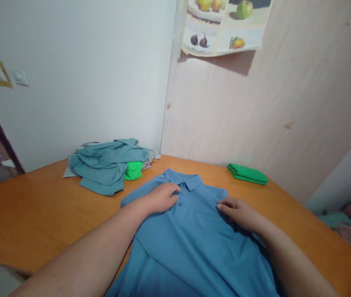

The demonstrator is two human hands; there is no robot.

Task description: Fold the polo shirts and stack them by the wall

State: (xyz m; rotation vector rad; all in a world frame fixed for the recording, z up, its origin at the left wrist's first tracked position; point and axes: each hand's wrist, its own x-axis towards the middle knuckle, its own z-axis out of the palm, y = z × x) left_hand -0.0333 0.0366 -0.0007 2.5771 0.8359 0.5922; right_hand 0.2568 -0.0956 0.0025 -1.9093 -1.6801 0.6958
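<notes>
A blue polo shirt [190, 239] lies front side up, its collar pointing away from me and its lower part running out of view at the bottom. My left hand [163, 197] rests on the chest beside the buttons, thumb and fingers slightly apart. At the shirt's right side, near the sleeve, my right hand [235, 210] has thumb and fingertips drawn together on the cloth. Creases run through the fabric below that hand. Both forearms reach in from the bottom edge, and the right one hides part of the shirt's side.
The shirt lies on an orange-brown wooden table [39, 214]. A loose heap of grey-green clothes [107, 161] with a bright green piece [134, 170] stands at the back left. A folded green cloth [247, 174] lies at the back right. Walls close off the table's far side.
</notes>
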